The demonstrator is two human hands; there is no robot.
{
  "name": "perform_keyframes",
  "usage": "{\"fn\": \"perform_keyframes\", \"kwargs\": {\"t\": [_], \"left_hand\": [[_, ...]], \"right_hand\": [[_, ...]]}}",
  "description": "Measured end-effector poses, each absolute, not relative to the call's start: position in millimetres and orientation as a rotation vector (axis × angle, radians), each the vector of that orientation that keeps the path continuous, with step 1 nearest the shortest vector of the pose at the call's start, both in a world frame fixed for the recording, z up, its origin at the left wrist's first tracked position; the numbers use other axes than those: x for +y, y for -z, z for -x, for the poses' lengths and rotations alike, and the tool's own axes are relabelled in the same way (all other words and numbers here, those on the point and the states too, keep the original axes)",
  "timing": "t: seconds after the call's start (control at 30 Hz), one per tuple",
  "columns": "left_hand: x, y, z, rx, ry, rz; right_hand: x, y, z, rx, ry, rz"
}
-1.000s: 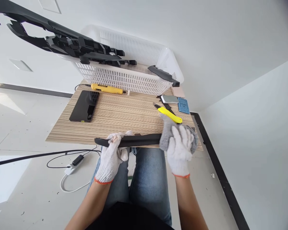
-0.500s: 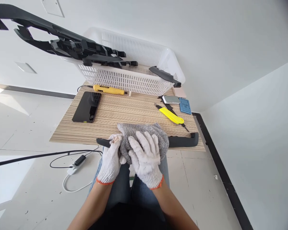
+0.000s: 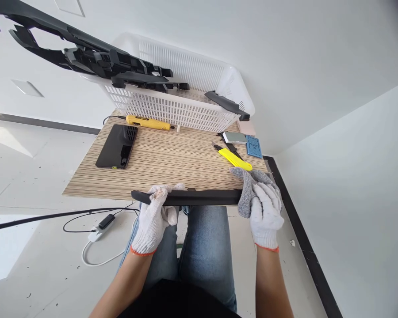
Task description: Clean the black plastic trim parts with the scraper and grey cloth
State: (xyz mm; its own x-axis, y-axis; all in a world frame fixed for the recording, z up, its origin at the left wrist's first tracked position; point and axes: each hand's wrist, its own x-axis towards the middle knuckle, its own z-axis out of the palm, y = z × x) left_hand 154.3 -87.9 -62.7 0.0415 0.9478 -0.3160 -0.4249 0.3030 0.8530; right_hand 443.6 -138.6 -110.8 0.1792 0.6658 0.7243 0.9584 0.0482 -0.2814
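Note:
A long black plastic trim piece (image 3: 205, 197) lies crosswise along the table's near edge. Near its left end, my left hand (image 3: 154, 218), in a white knit glove with an orange cuff, is closed around it. My right hand (image 3: 267, 212), gloved the same way, grips a grey cloth (image 3: 247, 194) that is folded over the right end of the trim piece. That end is hidden under the cloth and glove.
A white plastic basket (image 3: 182, 106) with several black plastic parts (image 3: 119, 66) stands at the table's back. On the wood-patterned table (image 3: 172, 154) lie a phone (image 3: 117, 146), a yellow rotary tool (image 3: 148, 122), a yellow utility knife (image 3: 235, 159), a grey-topped block (image 3: 235, 138) and a blue pad (image 3: 254, 146).
My right hand has slid the grey cloth rightward along the trim piece to its right end, baring the middle. My left hand keeps its hold near the left end.

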Motion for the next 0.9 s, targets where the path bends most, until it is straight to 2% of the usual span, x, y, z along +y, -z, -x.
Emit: {"fn": "perform_keyframes", "kwargs": {"t": [0.13, 0.33, 0.53, 0.73, 0.9], "left_hand": [[-88, 65, -154, 1.048, -1.152, -0.664], [-88, 63, -156, 1.033, -1.178, -0.626], [-86, 63, -161, 1.051, -1.221, -0.538], [-88, 63, -158, 1.031, -1.191, -0.574], [-88, 60, -156, 1.037, -1.172, -0.63]], "right_hand": [[-131, 106, -424, -1.5, 0.471, 1.679], [-111, 91, -342, -1.687, 0.418, 1.496], [-106, 79, -295, -1.785, 0.263, 1.417], [-110, 82, -331, -1.947, 0.321, 1.307], [-121, 102, -398, -1.764, 0.534, 1.501]]}}
